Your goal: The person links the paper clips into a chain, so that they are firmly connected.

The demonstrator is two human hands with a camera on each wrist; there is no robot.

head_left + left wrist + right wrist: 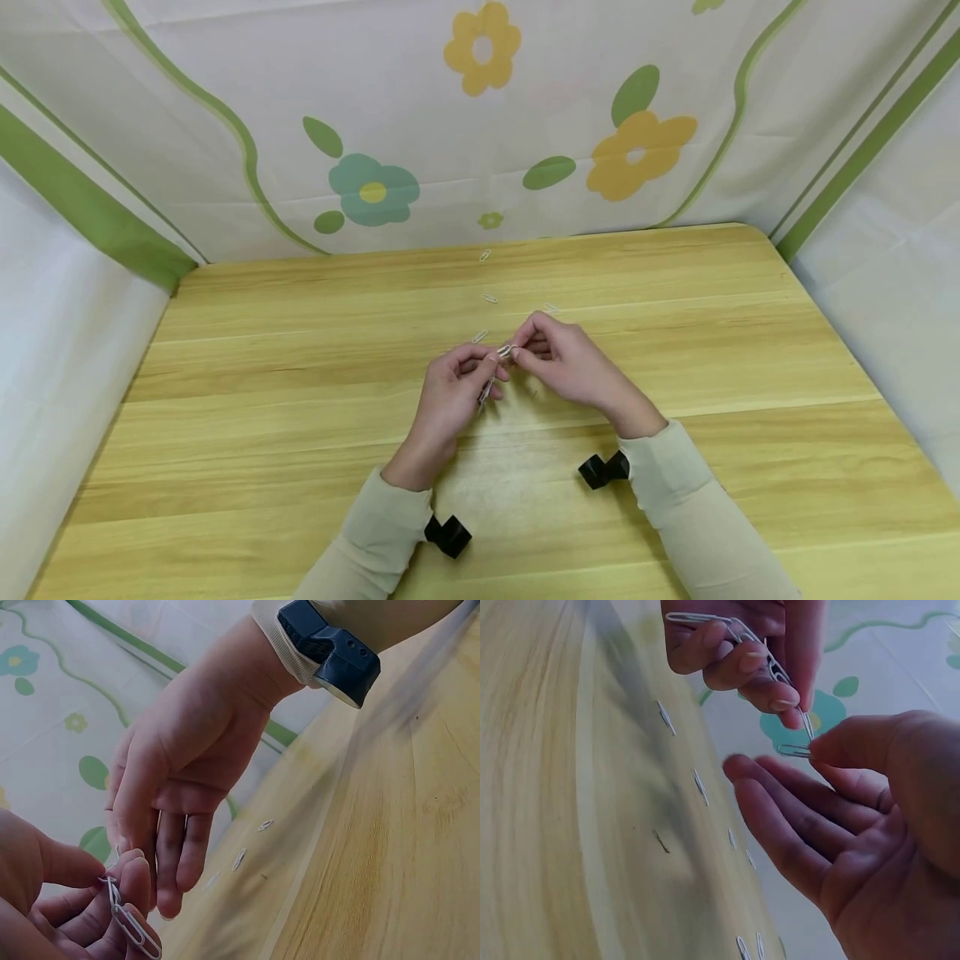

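Note:
Above the middle of the table, my left hand (450,392) holds a short chain of white paper clips (754,643) between thumb and fingers. The chain's lower end hangs across the fingers in the left wrist view. Close beside it, my right hand (573,362) pinches a single paper clip (793,751) between thumb and index finger, its other fingers extended. This clip meets the upper end of the chain; whether the two are linked I cannot tell. Loose paper clips lie beyond the hands, one (480,337) just past the left fingers.
More loose clips lie towards the far edge of the wooden table (300,433), including one (490,298) near its middle and another (485,255) farther back. A flowered cloth (225,50) hangs behind the table. Black cameras (450,537) sit on both wrists.

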